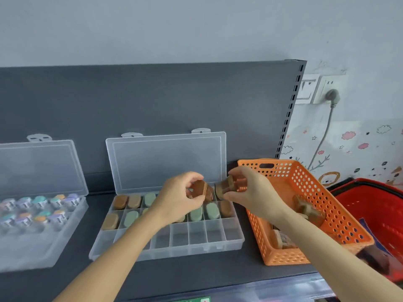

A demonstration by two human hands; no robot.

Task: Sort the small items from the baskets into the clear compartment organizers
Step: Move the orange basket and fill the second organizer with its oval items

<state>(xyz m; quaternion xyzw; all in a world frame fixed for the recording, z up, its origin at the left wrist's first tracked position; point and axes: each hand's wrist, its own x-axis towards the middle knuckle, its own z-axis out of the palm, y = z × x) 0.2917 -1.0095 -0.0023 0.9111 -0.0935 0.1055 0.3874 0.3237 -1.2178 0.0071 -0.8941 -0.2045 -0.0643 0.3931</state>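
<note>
Left hand [178, 197] pinching a dark brown item [199, 189], apparently a small capped jar, above the back rows of the centre clear organizer [196, 247]. Right hand [253, 192] gripping a tan item [226, 187] just beside it. Similar pieces lie in the orange basket [305, 184] to the right on the dark shelf [82, 269].

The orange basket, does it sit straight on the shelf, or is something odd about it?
It is askew: the orange basket lies turned at an angle to the clear organizer beside it. Nothing looks spilled.
</note>
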